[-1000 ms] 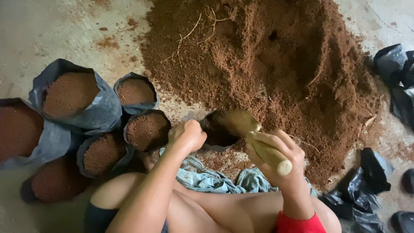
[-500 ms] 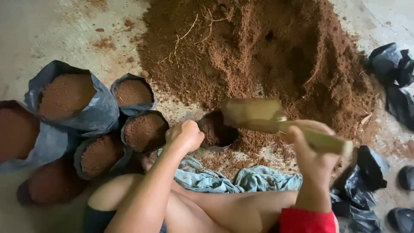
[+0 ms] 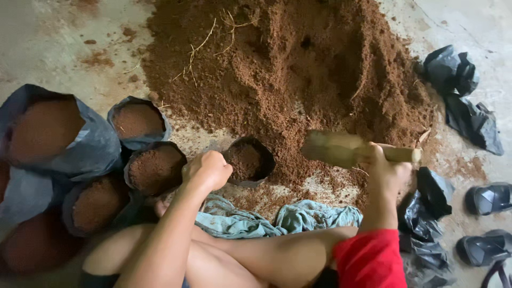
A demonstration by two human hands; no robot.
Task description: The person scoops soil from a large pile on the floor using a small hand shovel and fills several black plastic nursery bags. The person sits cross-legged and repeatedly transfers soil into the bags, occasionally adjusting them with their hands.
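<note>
Far to the left of both hands stand the filled bags (image 3: 80, 160) — a cluster of dark grow bags, each packed with brown soil to about the rim, so that part of the work looks done. Just right of them the left hand (image 3: 207, 169) is curled shut, its grip pinching the near rim of a small bag (image 3: 248, 160) that stands open on the floor; this one shows soil well below its rim, so by my reading it is only part filled. Under the forearms lies a crumpled teal cloth (image 3: 298, 217). Right of the small bag, and apart from it, the right hand (image 3: 385, 169) has its grip pressed around the handle of a scoop (image 3: 341, 149), whose head points left, level over the near edge of the soil heap (image 3: 288, 69); whether it carries soil I cannot tell. Right of that grip lie empty black bags (image 3: 461, 90) — some beyond the hand, some beside the wrist — which suggests several are left to fill. Dark sandals (image 3: 488, 198) sit at the far right.
</note>
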